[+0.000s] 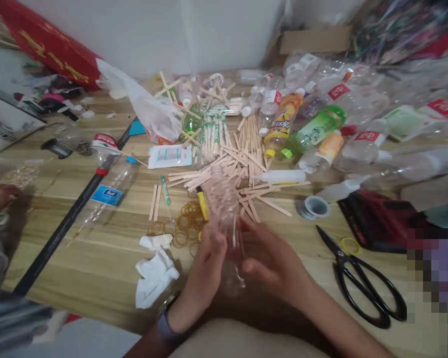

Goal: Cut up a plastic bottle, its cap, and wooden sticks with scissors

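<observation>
A clear plastic bottle (229, 223) without a label, smeared by motion, is tilted between my two hands with its neck towards the wall. My left hand (208, 261) is closed against its left side and appears to hold it. On the other side, my right hand (278, 263) has thumb and fingers apart, close to the bottle; whether it touches is unclear. Rubber bands (188, 219) and a yellow-handled tool (202, 204), partly hidden by the bottle, lie just beyond my left hand. Loose wooden craft sticks (239, 161) spread past the bottle's neck.
Black scissors (358, 273) and a wire spool (313, 207) lie at right. Empty bottles (321, 127) crowd the back right. Crumpled tissue (157, 278), a wet-wipe pack (170, 156) and a labelled bottle (106, 194) are left, beside a long dark bar (63, 228). Another person's hand (2, 199) rests far left.
</observation>
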{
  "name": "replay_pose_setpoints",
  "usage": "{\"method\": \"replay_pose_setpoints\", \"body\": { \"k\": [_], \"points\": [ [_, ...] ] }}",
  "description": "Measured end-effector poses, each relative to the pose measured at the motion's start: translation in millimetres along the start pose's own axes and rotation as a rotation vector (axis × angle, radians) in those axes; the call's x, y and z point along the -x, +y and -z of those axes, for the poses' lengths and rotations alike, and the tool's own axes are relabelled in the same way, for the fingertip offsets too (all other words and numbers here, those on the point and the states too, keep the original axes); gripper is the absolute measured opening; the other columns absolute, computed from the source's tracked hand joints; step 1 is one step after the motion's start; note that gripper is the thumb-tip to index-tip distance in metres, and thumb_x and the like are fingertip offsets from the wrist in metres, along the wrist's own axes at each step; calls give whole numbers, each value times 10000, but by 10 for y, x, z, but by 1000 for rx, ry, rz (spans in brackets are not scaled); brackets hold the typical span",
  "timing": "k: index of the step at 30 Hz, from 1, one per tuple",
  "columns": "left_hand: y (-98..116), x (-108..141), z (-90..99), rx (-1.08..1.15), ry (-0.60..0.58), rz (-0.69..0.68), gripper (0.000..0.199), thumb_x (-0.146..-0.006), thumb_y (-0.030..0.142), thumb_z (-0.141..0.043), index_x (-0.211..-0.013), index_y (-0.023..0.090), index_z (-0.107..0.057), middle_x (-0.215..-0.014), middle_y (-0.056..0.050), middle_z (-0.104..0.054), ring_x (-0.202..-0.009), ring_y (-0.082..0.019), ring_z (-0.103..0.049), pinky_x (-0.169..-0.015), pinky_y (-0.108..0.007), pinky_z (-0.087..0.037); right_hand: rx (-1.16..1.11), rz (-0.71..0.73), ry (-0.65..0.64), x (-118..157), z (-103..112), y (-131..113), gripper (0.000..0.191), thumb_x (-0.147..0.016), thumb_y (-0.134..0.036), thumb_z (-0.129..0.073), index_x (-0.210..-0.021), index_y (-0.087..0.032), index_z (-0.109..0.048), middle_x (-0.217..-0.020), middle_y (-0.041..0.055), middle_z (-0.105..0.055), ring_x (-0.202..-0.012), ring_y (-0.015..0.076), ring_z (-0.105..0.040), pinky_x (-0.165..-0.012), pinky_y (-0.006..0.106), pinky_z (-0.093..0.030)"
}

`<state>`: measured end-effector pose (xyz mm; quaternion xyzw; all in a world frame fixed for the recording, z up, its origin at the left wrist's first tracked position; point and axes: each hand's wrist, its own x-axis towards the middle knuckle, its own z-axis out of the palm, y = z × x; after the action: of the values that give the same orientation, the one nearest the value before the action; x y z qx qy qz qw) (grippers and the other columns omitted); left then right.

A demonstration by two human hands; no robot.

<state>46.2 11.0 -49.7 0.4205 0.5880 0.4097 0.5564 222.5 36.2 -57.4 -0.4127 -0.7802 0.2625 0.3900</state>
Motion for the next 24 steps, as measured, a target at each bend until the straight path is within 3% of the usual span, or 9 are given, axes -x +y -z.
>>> {"method": "replay_pose_setpoints", "body": {
  "k": [3,7,13,15,19,24],
  "points": [
    [22,12,-102,-87,-125,-57,582,-980,629,-354,-1347,207,-519,-1453,-126,-554,-1415,-275,-444,-1202,-430,-312,-251,-213,-45,-10,-23,-68,515,-911,-631,-575,-1147,-181,-658,-1032,101,-744,-931,242,-705,-795,327,-558],
    [44,21,-127,-139,-259,-119,515,-1008,572,-341,-1333,209,-507,-1383,-118,-609,-1339,-265,-525,-1142,-428,-397,-268,-453,-19,20,-10,26,502,-945,-610,-480,-772,-169,-644,-708,43,-666,-706,192,-638,-648,278,-505],
    [54,31,-101,-79,-299,-15,558,-877,471,-631,-1325,207,-428,-1338,-140,-623,-1294,-308,-563,-1080,-478,-450,-171,-440,-8,43,18,52,588,-989,-592,-381,-612,-181,-566,-576,10,-577,-557,141,-537,-540,246,-414],
    [74,26,-108,-13,-305,16,540,-858,425,-652,-1304,219,-428,-1317,-129,-633,-1261,-292,-590,-1080,-468,-448,-127,-417,10,40,27,27,607,-1007,-570,-330,-583,-189,-538,-562,16,-572,-543,141,-532,-538,252,-403],
    [107,1,-66,55,-321,44,461,-839,348,-628,-1252,231,-457,-1220,-106,-668,-1140,-252,-653,-1027,-432,-485,4,-377,73,35,56,64,556,-1015,-502,-333,-608,-196,-558,-577,27,-596,-554,149,-543,-552,260,-389],
    [166,-69,184,-67,-216,53,592,-775,281,-638,-1339,223,-467,-1242,-127,-662,-1130,-270,-654,-927,-403,-533,196,-341,100,55,99,204,400,-990,-422,-422,-780,-193,-673,-675,36,-680,-574,154,-574,-554,253,-390]
  ]
}}
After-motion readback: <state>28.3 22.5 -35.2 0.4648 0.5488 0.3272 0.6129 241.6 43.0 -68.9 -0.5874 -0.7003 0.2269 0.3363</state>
